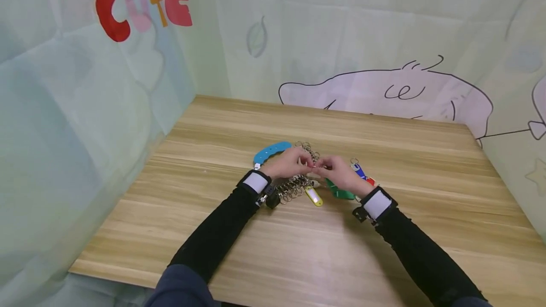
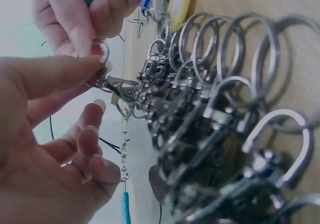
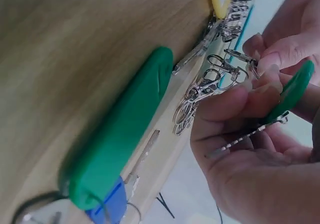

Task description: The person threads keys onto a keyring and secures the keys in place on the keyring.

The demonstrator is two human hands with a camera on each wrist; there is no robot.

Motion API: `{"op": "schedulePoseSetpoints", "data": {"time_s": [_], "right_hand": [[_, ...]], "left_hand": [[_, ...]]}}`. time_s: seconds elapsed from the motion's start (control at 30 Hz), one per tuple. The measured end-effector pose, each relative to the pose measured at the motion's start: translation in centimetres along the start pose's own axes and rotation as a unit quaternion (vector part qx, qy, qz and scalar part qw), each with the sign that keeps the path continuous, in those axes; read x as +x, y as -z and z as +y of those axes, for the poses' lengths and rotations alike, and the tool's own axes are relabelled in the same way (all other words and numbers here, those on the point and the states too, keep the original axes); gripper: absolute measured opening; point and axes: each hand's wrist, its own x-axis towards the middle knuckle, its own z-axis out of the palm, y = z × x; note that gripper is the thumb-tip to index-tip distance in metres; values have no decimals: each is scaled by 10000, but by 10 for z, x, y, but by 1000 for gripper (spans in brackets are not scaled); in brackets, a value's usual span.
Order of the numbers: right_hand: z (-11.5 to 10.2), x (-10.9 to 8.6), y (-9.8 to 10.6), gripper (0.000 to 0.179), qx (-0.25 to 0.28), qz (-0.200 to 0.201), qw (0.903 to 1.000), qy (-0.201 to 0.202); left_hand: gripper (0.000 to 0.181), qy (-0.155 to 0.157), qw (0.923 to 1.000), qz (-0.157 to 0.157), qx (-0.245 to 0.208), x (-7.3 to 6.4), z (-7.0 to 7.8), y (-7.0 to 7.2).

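My left hand (image 1: 290,163) pinches a small metal key ring (image 2: 105,50) between thumb and forefinger; a swivel clasp (image 2: 120,89) hangs at that ring. Fingertip to fingertip with it, my right hand (image 1: 339,173) pinches at the same spot, and a green key tag (image 3: 296,89) with a ball chain (image 3: 245,138) sits in its curled fingers. Right beside and below the left hand runs a long row of metal swivel clasps (image 1: 294,186) with split rings (image 2: 250,59). Fingers cover part of the pinched ring.
On the wooden table (image 1: 170,231) lie another green key tag (image 3: 122,129), a blue tag (image 1: 358,170), a red tag (image 1: 370,181) and a yellow tag (image 1: 314,196). Behind the left hand curves a blue band (image 1: 273,150) with holes. Printed cloth walls (image 1: 239,60) border the table.
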Motion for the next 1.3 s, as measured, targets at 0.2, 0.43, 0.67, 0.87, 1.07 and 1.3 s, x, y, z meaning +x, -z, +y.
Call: {"op": "schedulePoseSetpoints", "data": {"time_s": [0.2,0.43,0.67,0.87,1.07,1.3], "right_hand": [[2,-5,4,24,383,38,9981,-489],[2,-6,6,19,211,-99,9989,-395],[-5,-6,6,16,-161,72,9998,-50],[-6,-4,4,15,-563,619,9964,-110],[-3,0,1,18,-131,654,9973,-306],[-4,-1,-1,24,949,255,9928,-681]], "left_hand": [[8,103,9996,241,-114,-1,1,-4],[10,22,9996,273,-68,0,7,-3],[12,-64,9995,322,9,0,7,-4],[14,-92,9994,328,-17,1,6,-7],[7,-215,9986,474,-5,2,6,-9],[8,-372,9976,574,-106,3,7,-9]]}}
